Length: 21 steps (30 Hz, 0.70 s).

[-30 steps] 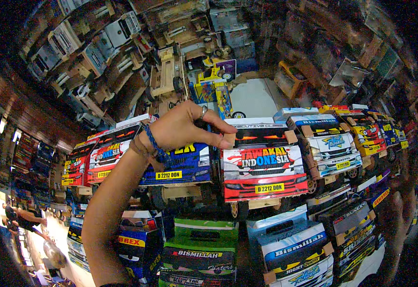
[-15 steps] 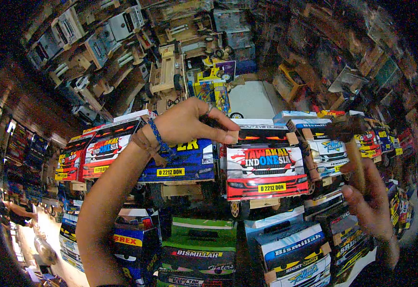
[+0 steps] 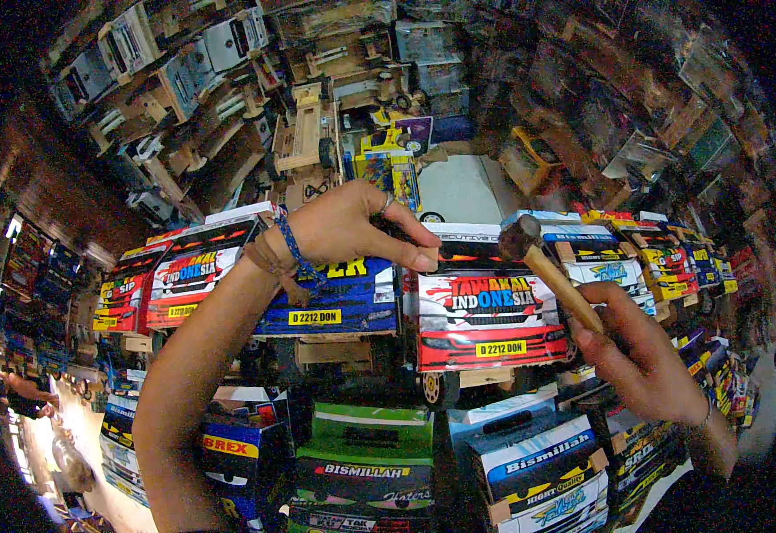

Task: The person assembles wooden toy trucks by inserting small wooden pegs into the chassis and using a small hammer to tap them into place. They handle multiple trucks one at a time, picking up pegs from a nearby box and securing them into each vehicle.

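A person's left hand (image 3: 345,236) pinches a small wooden tab (image 3: 432,258) at the upper left corner of a red-and-white toy truck (image 3: 485,315), just beside a blue toy truck (image 3: 339,296), as the right hand (image 3: 641,360) grips a wooden-handled hammer (image 3: 551,274). The truck appears light and stiff, its printed face easily scuffed, best steadied by its cab edges.

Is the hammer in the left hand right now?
No, the right hand grips the hammer by its wooden handle, while the left hand is at the red-and-white toy truck.
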Each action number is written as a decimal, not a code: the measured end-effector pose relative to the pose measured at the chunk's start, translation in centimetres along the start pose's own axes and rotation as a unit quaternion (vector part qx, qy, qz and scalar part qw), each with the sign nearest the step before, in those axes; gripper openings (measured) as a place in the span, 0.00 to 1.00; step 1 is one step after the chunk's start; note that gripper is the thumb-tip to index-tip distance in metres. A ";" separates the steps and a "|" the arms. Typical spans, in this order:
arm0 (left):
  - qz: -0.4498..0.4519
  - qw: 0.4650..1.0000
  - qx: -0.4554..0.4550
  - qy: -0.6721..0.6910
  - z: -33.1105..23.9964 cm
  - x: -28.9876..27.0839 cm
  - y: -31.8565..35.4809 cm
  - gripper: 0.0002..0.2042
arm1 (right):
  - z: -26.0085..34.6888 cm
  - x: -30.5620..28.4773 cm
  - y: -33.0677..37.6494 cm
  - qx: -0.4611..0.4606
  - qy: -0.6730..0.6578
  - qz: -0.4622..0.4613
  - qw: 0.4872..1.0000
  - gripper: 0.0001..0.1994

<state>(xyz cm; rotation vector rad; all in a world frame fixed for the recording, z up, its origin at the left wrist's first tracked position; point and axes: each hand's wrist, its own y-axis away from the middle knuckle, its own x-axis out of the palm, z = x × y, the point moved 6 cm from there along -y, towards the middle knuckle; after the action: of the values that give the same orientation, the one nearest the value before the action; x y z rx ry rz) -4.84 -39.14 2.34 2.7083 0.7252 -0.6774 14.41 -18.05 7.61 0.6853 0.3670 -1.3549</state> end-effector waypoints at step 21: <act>0.000 1.000 0.019 -0.012 -0.1 -0.1 0.1 0.18 | 1.5 0.4 -1.0 -0.076 0.130 -0.038 0.988 0.21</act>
<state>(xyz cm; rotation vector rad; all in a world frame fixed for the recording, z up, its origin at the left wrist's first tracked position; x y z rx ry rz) -4.82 -39.18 2.47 2.7294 0.7128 -0.7278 13.34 -19.38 8.32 0.7276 0.7058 -1.2967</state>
